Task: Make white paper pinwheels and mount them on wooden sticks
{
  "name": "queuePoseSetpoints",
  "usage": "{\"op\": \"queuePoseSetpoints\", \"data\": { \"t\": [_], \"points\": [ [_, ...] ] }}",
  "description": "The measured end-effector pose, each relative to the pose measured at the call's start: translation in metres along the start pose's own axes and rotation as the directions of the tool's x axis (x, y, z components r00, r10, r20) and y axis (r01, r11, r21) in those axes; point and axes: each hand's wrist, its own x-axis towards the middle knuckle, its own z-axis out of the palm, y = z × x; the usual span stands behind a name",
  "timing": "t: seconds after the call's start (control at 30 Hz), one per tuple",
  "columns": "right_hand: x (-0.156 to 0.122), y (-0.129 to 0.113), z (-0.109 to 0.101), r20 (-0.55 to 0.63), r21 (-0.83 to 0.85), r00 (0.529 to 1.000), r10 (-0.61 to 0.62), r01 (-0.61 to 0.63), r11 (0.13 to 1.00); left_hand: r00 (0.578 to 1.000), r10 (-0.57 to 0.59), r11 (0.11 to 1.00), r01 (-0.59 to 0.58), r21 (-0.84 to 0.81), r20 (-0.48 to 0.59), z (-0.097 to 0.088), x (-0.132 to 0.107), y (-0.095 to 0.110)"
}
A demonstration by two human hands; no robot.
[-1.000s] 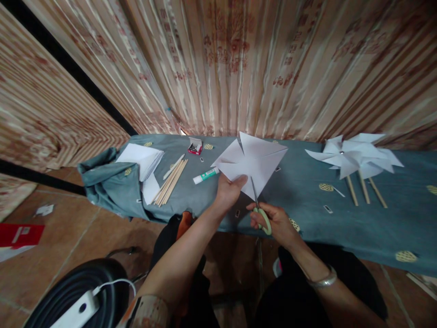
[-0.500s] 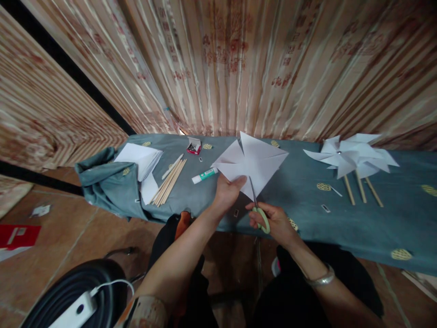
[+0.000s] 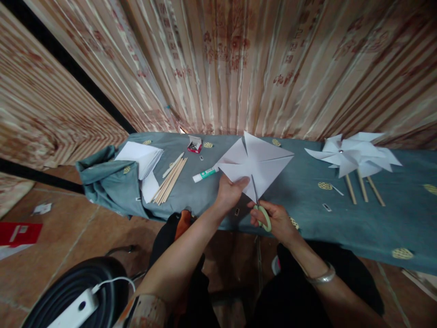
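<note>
My left hand (image 3: 232,190) pinches a white square of paper (image 3: 266,169) near its lower left side, thumb on top. Slits run from the paper's corners toward its middle. In my right hand (image 3: 273,217) is a pair of scissors (image 3: 265,219) with pale green handles. Their blades lie in the slit at the corner nearest me, and the tips point toward the paper's centre. A glue stick (image 3: 205,175) with a green label lies left of the paper, close to my left hand.
Left on the blue-grey cloth (image 3: 290,196) are a paper stack (image 3: 138,157), several wooden sticks (image 3: 170,182), a white pen (image 3: 173,165) and a small red box of pins (image 3: 194,145). Paper pinwheels (image 3: 355,152) on sticks lie right. A black round stool (image 3: 78,291) holds a white device (image 3: 77,312).
The paper, both hands and the scissors have shifted slightly to the right in view. The scissor blades look more closed in the slit. My grip on each thing is the same.
</note>
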Motion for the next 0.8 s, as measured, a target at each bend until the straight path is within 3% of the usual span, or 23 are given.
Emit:
{"op": "queuePoseSetpoints", "data": {
  "t": [0.8],
  "points": [
    [0.0031,0.0081,-0.0033,0.022,-0.068,0.998,-0.062,0.063,0.996,0.998,-0.038,0.999,0.040,-0.030,0.046,0.0057,-0.0076,0.0079]
  ]
}}
